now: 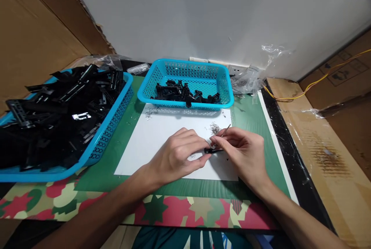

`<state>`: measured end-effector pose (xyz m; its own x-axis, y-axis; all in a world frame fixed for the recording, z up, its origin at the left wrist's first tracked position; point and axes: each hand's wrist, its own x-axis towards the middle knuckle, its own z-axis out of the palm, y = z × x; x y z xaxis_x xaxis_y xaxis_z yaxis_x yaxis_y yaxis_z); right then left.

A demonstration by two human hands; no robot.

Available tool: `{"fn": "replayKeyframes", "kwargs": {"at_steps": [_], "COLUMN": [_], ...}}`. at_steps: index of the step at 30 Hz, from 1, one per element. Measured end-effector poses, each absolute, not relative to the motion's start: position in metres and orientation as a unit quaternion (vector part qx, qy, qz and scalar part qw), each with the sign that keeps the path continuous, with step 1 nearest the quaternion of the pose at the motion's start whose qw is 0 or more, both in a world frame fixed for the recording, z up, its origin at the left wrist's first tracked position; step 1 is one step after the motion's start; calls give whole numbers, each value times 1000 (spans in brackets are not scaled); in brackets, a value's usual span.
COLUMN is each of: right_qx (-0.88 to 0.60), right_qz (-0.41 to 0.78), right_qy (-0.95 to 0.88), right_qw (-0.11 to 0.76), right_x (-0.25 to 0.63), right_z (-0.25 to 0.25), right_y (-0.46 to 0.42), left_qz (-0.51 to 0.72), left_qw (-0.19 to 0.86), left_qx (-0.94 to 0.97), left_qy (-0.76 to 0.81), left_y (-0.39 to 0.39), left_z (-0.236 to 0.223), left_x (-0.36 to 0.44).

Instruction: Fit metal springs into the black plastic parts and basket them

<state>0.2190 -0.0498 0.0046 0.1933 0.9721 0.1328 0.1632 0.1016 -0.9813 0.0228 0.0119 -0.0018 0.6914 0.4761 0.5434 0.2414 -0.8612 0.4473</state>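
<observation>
Over the white sheet (145,152), my left hand (181,150) pinches a small black plastic part (208,150) between thumb and fingers. My right hand (242,150) meets it from the other side, its thumb and fingers closed on a thin metal tool (225,130) that slants up past the fingertips. The tool's lower end is hidden by the fingers, so what it touches I cannot tell. Just behind the right fingertips lies a small heap of fine metal springs or wire pieces (215,128) on the sheet.
A blue basket (185,105) with black parts stands behind the sheet. A larger blue basket (106,135), heaped with black pieces, stands at the left. Loose wire bits (150,113) lie at the sheet's far left. Cardboard (327,156) and a yellow cable (311,85) are on the right.
</observation>
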Motion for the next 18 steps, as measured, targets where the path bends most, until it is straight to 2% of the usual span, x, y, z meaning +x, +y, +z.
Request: {"fn": "replayKeyframes", "kwargs": {"at_steps": [14, 18], "right_qx": [-580, -586], "right_qz": [246, 226], "right_qy": [-614, -595], "right_qw": [474, 501], "right_x": [211, 210], "right_z": [5, 5], "right_y": [-57, -60], "left_qz": [333, 359], "left_qw": [120, 133], "left_qx": [918, 902], "left_qy": [181, 197], "left_y": [7, 3], "left_z": [-8, -8], "left_x": [20, 20]}}
